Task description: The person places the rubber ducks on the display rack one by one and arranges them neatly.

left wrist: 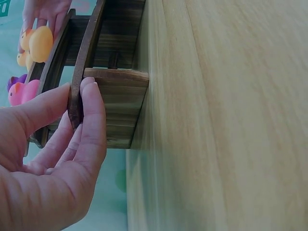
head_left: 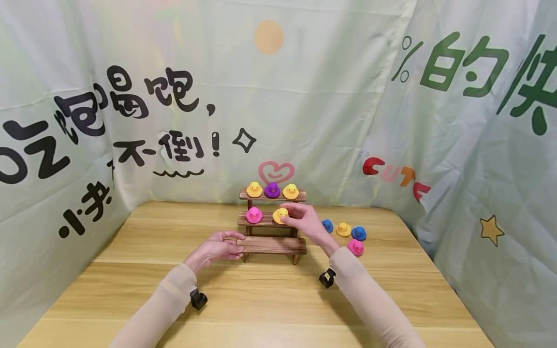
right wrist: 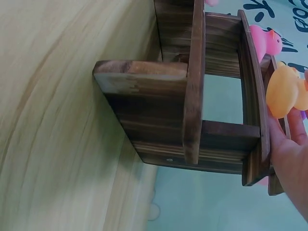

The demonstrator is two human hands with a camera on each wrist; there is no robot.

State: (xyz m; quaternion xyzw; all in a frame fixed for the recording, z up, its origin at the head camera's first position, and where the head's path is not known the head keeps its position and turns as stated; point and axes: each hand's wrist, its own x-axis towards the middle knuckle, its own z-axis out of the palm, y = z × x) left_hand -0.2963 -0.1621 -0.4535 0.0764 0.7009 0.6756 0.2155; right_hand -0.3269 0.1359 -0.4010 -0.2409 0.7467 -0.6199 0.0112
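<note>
A dark wooden three-tier display stand stands on the table. My left hand pinches the left end of its lowest shelf, thumb above and fingers below, as the left wrist view shows. Over the middle shelf, my right hand holds a yellow rubber duck between thumb and fingers, at the right part of that tier. A pink duck sits on the same shelf to the left. Along the top shelf are a yellow duck, a purple duck and another yellow duck.
Right of the stand, several more ducks sit on the wooden table: a blue duck partly behind my right wrist, a yellow one, a second blue duck and a pink duck. A printed curtain surrounds the table's back and sides.
</note>
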